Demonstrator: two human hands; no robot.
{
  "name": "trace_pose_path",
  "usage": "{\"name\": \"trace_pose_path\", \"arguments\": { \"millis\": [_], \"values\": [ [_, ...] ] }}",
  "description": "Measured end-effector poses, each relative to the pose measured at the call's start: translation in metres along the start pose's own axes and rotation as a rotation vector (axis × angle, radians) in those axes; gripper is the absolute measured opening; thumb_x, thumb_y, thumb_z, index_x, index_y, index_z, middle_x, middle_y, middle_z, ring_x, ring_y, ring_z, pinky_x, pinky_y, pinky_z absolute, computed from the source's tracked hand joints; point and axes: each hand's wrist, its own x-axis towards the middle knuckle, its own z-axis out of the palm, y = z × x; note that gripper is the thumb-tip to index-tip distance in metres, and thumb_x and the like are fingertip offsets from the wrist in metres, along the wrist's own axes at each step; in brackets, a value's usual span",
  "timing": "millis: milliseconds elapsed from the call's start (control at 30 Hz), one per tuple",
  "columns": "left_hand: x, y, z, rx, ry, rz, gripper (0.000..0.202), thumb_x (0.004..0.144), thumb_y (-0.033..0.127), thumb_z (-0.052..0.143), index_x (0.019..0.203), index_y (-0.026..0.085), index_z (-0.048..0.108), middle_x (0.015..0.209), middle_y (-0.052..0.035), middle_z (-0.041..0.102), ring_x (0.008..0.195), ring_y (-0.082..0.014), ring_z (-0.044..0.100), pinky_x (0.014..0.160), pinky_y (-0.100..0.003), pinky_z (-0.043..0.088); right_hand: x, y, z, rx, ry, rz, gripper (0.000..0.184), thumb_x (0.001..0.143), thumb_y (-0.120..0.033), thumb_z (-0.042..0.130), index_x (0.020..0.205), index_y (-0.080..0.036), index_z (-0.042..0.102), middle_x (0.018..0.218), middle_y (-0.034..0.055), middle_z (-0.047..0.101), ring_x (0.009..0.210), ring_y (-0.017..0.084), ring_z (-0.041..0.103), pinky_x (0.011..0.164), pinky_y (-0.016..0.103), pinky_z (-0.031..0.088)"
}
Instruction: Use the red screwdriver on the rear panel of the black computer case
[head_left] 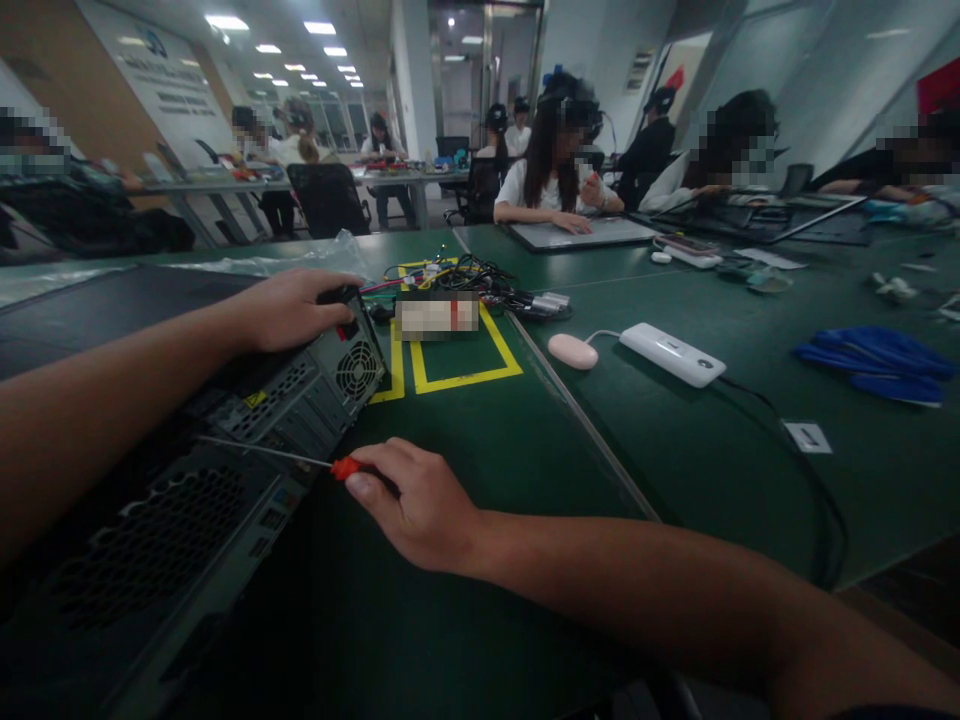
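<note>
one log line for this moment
left hand on computer tower | right hand holding red-handled screwdriver | shaft across tower's rear | contact unclear

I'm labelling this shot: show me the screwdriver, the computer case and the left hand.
Screwdriver [345, 468], head view: on its orange-red handle.
Computer case [161, 530], head view: on its perforated panel.
Left hand [291, 306], head view: on the back of the hand.

Left forearm [142, 360] slants up from the left edge, left hand [294, 308] palm-down — right hand [420, 505] curled just below centre, right forearm [637, 560] stretching lower right.
</note>
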Motion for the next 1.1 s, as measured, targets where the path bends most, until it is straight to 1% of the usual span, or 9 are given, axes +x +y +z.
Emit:
{"name": "trace_pose_path", "arguments": {
  "millis": [67,167,233,267,400,500,633,933,1100],
  "values": [
    [-0.0001,0.0004,0.0001,-0.004,0.001,0.003,0.081,0.087,0.054,0.043,0.156,0.014,0.057,0.153,-0.0159,0.065,0.140,-0.0380,0.060,0.119,-0.053,0.044,-0.0002,-0.0006,-0.0001,0.026,0.002,-0.008,0.026,0.113,-0.038,0.049,0.122,-0.020,0.065,0.106,0.0060,0.070,0.097,0.019,0.067,0.090,0.034,0.054],
    [0.0003,-0.0003,0.0005,-0.009,0.004,0.018,0.080,0.087,0.054,0.044,0.156,0.014,0.057,0.154,-0.0161,0.064,0.140,-0.0376,0.059,0.119,-0.052,0.044,-0.0012,-0.0013,0.0004,0.080,0.015,0.019,0.030,0.106,-0.041,0.062,0.129,-0.022,0.059,0.113,0.0063,0.072,0.098,0.020,0.070,0.089,0.035,0.057],
    [0.0007,-0.0013,0.0008,-0.004,0.006,0.023,0.079,0.087,0.054,0.044,0.155,0.016,0.058,0.153,-0.0144,0.065,0.141,-0.0359,0.059,0.120,-0.050,0.043,-0.0019,-0.0011,0.0014,0.097,0.021,0.055,0.037,0.100,-0.039,0.070,0.130,-0.023,0.055,0.110,0.0046,0.072,0.093,0.020,0.071,0.086,0.035,0.058],
    [0.0008,-0.0018,0.0008,0.000,0.006,0.023,0.079,0.087,0.054,0.044,0.156,0.017,0.058,0.153,-0.0135,0.066,0.140,-0.0351,0.060,0.120,-0.049,0.042,-0.0021,-0.0006,0.0021,0.100,0.019,0.068,0.037,0.098,-0.037,0.071,0.129,-0.023,0.054,0.107,0.0038,0.072,0.090,0.020,0.070,0.084,0.035,0.059],
    [0.0006,-0.0020,0.0004,0.012,0.009,0.017,0.079,0.087,0.056,0.045,0.156,0.018,0.057,0.153,-0.0130,0.066,0.141,-0.0354,0.059,0.120,-0.050,0.043,-0.0021,0.0027,0.0049,0.124,0.026,0.064,0.024,0.100,-0.031,0.066,0.120,-0.023,0.054,0.104,0.0038,0.071,0.087,0.019,0.070,0.082,0.034,0.059],
    [0.0001,-0.0005,0.0000,0.010,-0.002,0.004,0.081,0.087,0.055,0.044,0.157,0.016,0.056,0.155,-0.0148,0.064,0.141,-0.0357,0.059,0.120,-0.050,0.043,-0.0019,0.0042,0.0058,0.141,0.033,0.035,0.020,0.102,-0.031,0.064,0.117,-0.023,0.055,0.106,0.0044,0.070,0.089,0.019,0.069,0.084,0.034,0.058],
    [-0.0003,0.0010,-0.0005,0.023,-0.010,0.000,0.083,0.087,0.055,0.042,0.157,0.013,0.055,0.158,-0.0175,0.061,0.145,-0.0369,0.055,0.122,-0.051,0.041,-0.0023,0.0032,0.0050,0.142,0.022,0.027,0.019,0.103,-0.033,0.063,0.117,-0.023,0.055,0.105,0.0046,0.069,0.090,0.019,0.069,0.083,0.034,0.058],
    [-0.0010,0.0032,-0.0015,0.025,-0.016,-0.016,0.081,0.088,0.054,0.042,0.157,0.015,0.055,0.156,-0.0151,0.062,0.142,-0.0358,0.058,0.120,-0.051,0.043,-0.0024,0.0021,0.0039,0.148,0.027,0.038,0.019,0.103,-0.034,0.064,0.116,-0.023,0.056,0.105,0.0042,0.070,0.088,0.018,0.068,0.081,0.032,0.056],
    [-0.0006,0.0033,0.0001,0.022,-0.002,0.003,0.085,0.086,0.055,0.041,0.157,0.011,0.055,0.154,-0.0182,0.063,0.141,-0.0374,0.059,0.121,-0.052,0.042,-0.0021,0.0017,0.0036,0.139,0.021,0.052,0.019,0.103,-0.034,0.066,0.116,-0.023,0.057,0.102,0.0026,0.069,0.086,0.017,0.067,0.079,0.030,0.055]
  ]
}}
